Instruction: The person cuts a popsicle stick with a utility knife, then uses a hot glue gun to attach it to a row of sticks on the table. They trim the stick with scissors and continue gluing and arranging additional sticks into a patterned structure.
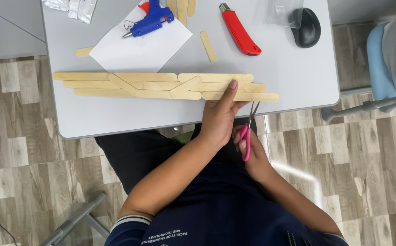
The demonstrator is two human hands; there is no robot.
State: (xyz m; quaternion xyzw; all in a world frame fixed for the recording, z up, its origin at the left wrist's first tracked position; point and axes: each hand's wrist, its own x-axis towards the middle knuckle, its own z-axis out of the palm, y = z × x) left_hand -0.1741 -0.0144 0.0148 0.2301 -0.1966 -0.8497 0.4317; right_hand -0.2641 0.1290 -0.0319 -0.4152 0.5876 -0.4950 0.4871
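I look down on a light grey table point(298, 77) and I see the long flat panel of glued pale wooden craft sticks point(161, 86) lying near its front edge, in 3 rows with 2 sticks set at a slant across the middle. My left hand point(218, 116) reaches up from the table edge and its index finger point(231, 89) presses on the right part of this panel; the other fingers are curled under, and they do not grasp anything. My right hand point(252, 152) is below the table edge, just beside the left hand, and it is closed around the pink-handled scissors point(249, 130). The grey blades point upward, to the right end of the lowest stick, and they look almost together; I cannot tell if they touch the wood.

Further back on the table there is a white sheet of paper point(143, 45), and a blue glue gun with a red trigger point(150, 20) lies on it. A single loose wooden stick point(208, 46) is beside the paper, and a red utility knife point(240, 31) is just right of it. A black computer mouse point(308, 26) is near the right corner, partly under a clear plastic bag point(283, 11). At the right edge I see a light blue chair point(380, 64).
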